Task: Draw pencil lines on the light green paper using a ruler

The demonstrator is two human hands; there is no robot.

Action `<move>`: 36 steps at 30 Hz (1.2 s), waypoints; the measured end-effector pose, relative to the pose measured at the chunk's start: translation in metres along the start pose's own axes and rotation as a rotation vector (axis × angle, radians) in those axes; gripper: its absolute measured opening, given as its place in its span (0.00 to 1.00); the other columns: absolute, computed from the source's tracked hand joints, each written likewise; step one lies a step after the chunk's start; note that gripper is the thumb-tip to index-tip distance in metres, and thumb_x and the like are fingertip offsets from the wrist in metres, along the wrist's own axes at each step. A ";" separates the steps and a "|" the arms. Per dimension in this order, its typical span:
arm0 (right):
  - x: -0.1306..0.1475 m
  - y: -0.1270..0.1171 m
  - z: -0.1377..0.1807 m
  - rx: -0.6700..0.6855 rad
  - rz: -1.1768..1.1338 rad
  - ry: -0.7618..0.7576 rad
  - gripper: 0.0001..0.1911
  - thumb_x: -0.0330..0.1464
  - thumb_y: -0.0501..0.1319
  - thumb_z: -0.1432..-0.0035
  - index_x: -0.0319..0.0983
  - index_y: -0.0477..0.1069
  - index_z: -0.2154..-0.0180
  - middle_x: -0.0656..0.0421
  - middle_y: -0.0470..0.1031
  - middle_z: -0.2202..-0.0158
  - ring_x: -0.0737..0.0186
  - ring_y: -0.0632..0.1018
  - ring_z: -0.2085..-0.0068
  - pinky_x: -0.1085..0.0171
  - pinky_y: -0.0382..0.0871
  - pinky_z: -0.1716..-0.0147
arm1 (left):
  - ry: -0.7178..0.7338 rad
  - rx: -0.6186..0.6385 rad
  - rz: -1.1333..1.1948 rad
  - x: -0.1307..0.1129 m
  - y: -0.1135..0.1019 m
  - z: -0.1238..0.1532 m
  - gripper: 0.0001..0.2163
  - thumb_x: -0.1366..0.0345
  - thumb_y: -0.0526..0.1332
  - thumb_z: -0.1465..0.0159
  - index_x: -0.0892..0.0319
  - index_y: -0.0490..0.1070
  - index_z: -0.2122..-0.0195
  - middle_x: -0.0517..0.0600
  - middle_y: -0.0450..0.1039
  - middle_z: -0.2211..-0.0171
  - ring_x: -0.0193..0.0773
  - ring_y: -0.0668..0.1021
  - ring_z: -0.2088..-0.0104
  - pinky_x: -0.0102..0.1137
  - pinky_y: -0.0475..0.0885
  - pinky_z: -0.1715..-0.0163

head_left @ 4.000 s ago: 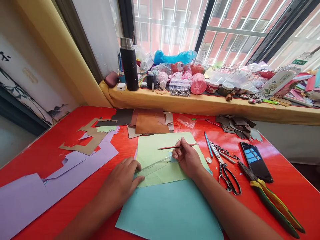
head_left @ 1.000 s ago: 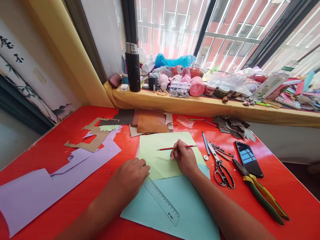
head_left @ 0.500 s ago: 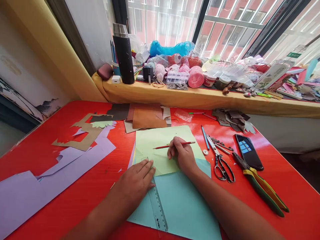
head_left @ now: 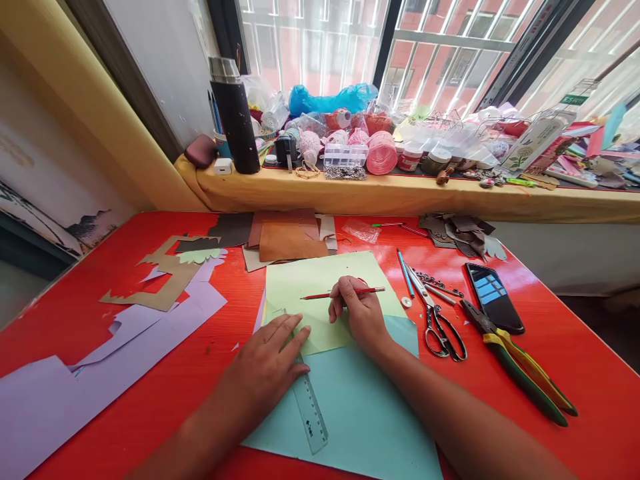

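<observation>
My left hand (head_left: 267,363) lies flat with fingers stretched out on a clear plastic ruler (head_left: 310,410), which runs from the light green paper (head_left: 320,280) down over the teal paper (head_left: 360,413). My right hand (head_left: 357,313) rests on the green sheet, closed on a red pencil (head_left: 345,293) held level, tip pointing left. Both sheets lie on the red table (head_left: 575,347).
Scissors (head_left: 440,327), pliers with yellow-green handles (head_left: 520,373), a phone (head_left: 493,307) and a blue pen (head_left: 403,265) lie right of the papers. Purple paper (head_left: 100,353), tan cut-outs (head_left: 165,280) and brown sheets (head_left: 290,240) lie left and behind. The sill holds a black flask (head_left: 235,113) and craft supplies.
My left hand has turned the ruler from lying across the green sheet to nearly upright along its left part. The right hand kept hold of the pencil.
</observation>
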State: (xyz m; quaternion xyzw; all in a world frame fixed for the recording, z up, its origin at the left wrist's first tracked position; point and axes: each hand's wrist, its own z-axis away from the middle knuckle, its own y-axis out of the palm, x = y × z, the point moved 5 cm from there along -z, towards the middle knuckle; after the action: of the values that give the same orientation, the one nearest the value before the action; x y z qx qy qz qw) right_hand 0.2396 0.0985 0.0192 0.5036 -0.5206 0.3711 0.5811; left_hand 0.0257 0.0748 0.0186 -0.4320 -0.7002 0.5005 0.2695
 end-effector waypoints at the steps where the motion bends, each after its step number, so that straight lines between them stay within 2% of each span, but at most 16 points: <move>1: 0.002 0.001 0.002 -0.004 0.007 -0.007 0.30 0.60 0.67 0.32 0.40 0.75 0.70 0.67 0.68 0.82 0.65 0.76 0.80 0.65 0.66 0.75 | -0.021 -0.005 -0.009 0.002 -0.003 0.000 0.17 0.57 0.55 0.18 0.61 0.75 0.37 0.63 0.79 0.37 0.57 0.83 0.39 0.49 0.83 0.43; 5: 0.005 0.006 0.007 -0.004 0.010 -0.001 0.31 0.61 0.65 0.31 0.40 0.75 0.69 0.67 0.68 0.82 0.64 0.76 0.80 0.64 0.66 0.74 | -0.052 0.003 -0.015 0.005 -0.011 0.001 0.17 0.58 0.51 0.17 0.60 0.77 0.42 0.59 0.85 0.48 0.51 0.87 0.49 0.45 0.84 0.48; 10: -0.003 0.009 0.009 0.016 -0.011 0.056 0.31 0.61 0.66 0.32 0.40 0.75 0.70 0.67 0.67 0.83 0.64 0.75 0.81 0.64 0.65 0.76 | -0.015 0.033 -0.005 -0.003 -0.009 -0.001 0.16 0.60 0.53 0.18 0.59 0.78 0.43 0.59 0.83 0.44 0.54 0.85 0.45 0.46 0.83 0.46; 14: -0.008 0.006 0.006 0.002 -0.052 0.092 0.31 0.61 0.66 0.33 0.41 0.74 0.70 0.67 0.66 0.84 0.64 0.75 0.82 0.65 0.66 0.77 | -0.036 0.061 0.008 -0.010 -0.006 -0.002 0.11 0.62 0.58 0.20 0.58 0.78 0.45 0.60 0.83 0.48 0.55 0.85 0.49 0.47 0.84 0.51; 16: -0.010 0.004 0.005 -0.017 -0.077 0.102 0.31 0.62 0.66 0.33 0.41 0.73 0.70 0.67 0.66 0.84 0.64 0.74 0.82 0.65 0.66 0.77 | -0.049 0.059 0.015 -0.011 -0.004 0.000 0.11 0.63 0.58 0.20 0.59 0.78 0.44 0.61 0.82 0.46 0.56 0.84 0.48 0.48 0.84 0.51; 20: -0.012 0.002 0.004 -0.041 -0.105 0.106 0.30 0.61 0.68 0.35 0.41 0.73 0.70 0.67 0.66 0.84 0.63 0.74 0.83 0.65 0.66 0.79 | -0.042 0.036 0.040 -0.012 0.006 0.003 0.13 0.63 0.58 0.20 0.60 0.77 0.40 0.61 0.80 0.39 0.55 0.82 0.40 0.49 0.81 0.42; 24: -0.008 0.002 0.004 -0.067 -0.102 0.091 0.30 0.60 0.67 0.34 0.42 0.72 0.70 0.68 0.66 0.84 0.64 0.74 0.83 0.65 0.67 0.78 | -0.027 0.013 0.070 -0.012 0.014 0.002 0.17 0.60 0.61 0.21 0.59 0.75 0.36 0.61 0.77 0.34 0.56 0.81 0.37 0.49 0.81 0.41; 28: 0.001 0.002 0.008 -0.058 -0.061 0.085 0.30 0.60 0.66 0.33 0.41 0.73 0.69 0.66 0.69 0.84 0.63 0.75 0.82 0.64 0.66 0.77 | -0.035 -0.006 0.113 -0.008 0.012 0.001 0.17 0.61 0.61 0.21 0.58 0.75 0.35 0.60 0.75 0.32 0.54 0.79 0.33 0.48 0.79 0.38; 36: 0.022 -0.009 0.032 0.034 0.078 0.057 0.29 0.59 0.66 0.31 0.40 0.78 0.67 0.61 0.77 0.78 0.61 0.79 0.77 0.63 0.67 0.73 | -0.084 -0.005 0.176 0.003 0.011 0.002 0.16 0.58 0.62 0.22 0.57 0.76 0.37 0.59 0.77 0.34 0.54 0.79 0.35 0.50 0.79 0.37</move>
State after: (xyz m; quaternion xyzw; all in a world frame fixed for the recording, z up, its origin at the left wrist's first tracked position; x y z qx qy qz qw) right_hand 0.2447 0.0638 0.0372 0.4819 -0.5167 0.4163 0.5723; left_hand 0.0266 0.0782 0.0075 -0.4711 -0.6715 0.5381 0.1939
